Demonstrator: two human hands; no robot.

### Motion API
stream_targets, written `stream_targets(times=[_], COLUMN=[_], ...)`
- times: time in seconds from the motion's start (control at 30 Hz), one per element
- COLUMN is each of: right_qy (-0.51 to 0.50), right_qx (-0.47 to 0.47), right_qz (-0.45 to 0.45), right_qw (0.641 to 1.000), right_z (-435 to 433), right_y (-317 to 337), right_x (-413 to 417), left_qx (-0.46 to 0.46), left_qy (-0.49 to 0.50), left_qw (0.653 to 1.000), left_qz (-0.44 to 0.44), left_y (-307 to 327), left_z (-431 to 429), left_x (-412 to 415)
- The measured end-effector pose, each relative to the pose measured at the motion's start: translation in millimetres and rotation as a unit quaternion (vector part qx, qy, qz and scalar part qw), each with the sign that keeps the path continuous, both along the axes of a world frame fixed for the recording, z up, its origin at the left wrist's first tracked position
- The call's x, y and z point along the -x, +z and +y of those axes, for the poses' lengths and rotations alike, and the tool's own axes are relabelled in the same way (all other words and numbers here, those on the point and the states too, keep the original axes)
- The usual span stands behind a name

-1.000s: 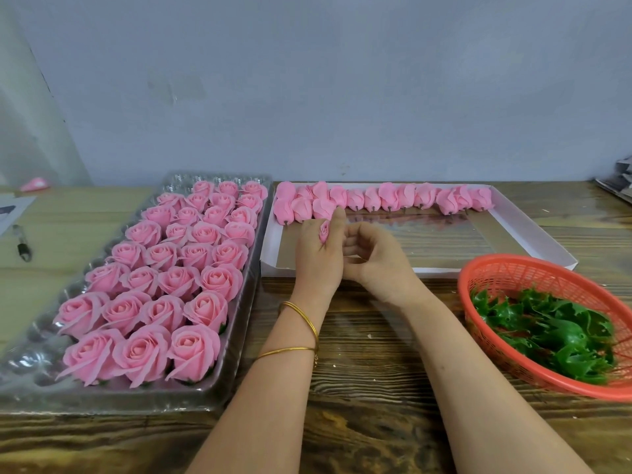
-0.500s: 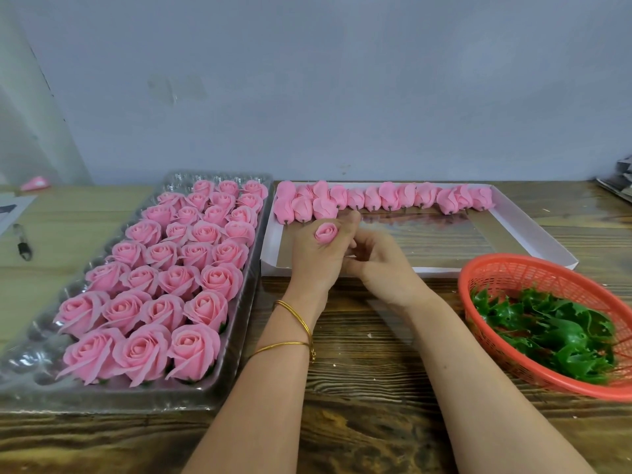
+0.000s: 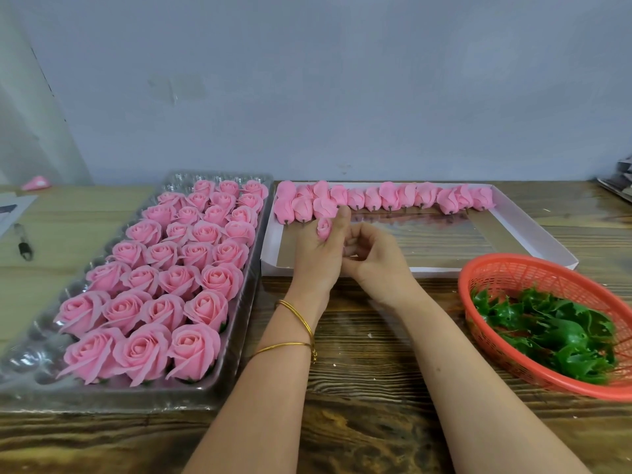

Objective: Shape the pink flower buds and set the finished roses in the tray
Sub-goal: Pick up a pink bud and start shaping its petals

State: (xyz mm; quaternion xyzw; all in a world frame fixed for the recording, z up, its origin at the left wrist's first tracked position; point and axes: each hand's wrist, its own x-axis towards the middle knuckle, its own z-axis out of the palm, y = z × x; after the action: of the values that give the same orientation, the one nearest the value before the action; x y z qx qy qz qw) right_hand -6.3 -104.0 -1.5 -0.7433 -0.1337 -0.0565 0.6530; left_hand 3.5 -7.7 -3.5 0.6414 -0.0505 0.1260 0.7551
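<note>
My left hand [image 3: 316, 256] holds a small pink flower bud [image 3: 324, 228] between thumb and fingers, over the near left corner of the white box [image 3: 533, 230]. My right hand [image 3: 374, 260] lies against the left hand with curled fingers; whether it pinches the bud's stem is hidden. A row of pink buds [image 3: 390, 198] on stems lines the far side of the white box. Several finished pink roses [image 3: 178, 268] fill the clear plastic tray [image 3: 236, 354] on the left.
An orange mesh basket [image 3: 513, 271] with green leaf calyxes [image 3: 554, 336] sits at the right. A pen [image 3: 23, 242] and papers lie at the far left of the wooden table [image 3: 359, 371]. A grey wall stands close behind.
The bud in my left hand turned so its top faces the camera. Both hands stayed over the box's near left corner, with the right fingers shifting slightly.
</note>
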Motion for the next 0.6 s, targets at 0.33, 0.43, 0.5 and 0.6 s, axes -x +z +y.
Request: stream_targets(times=[0.33,0.43,0.5,0.6], right_qy=[0.076,0.08,0.062,0.023], right_qx=[-0.053,-0.064,-0.052,-0.024], right_qz=[0.025,0.026,0.022,0.005], right_qw=[0.995,0.994,0.996,0.999], right_z=[-3.1,-3.5,-3.1,1.9], right_y=[7.5,8.3,6.0,1.8], right_x=[3.5,4.2,2.7,0.7], left_qx=[0.001,0.012,0.018,0.017], left_qy=[-0.001,0.014,0.013,0.01], left_qw=[1.0,1.0,0.999,0.999], left_qz=[0.0,0.024,0.037,0.044], left_y=[4.6,4.8,5.5,5.0], left_z=[5.4,5.5,4.0,1.6], left_x=[2.9,2.7,2.8,2.2])
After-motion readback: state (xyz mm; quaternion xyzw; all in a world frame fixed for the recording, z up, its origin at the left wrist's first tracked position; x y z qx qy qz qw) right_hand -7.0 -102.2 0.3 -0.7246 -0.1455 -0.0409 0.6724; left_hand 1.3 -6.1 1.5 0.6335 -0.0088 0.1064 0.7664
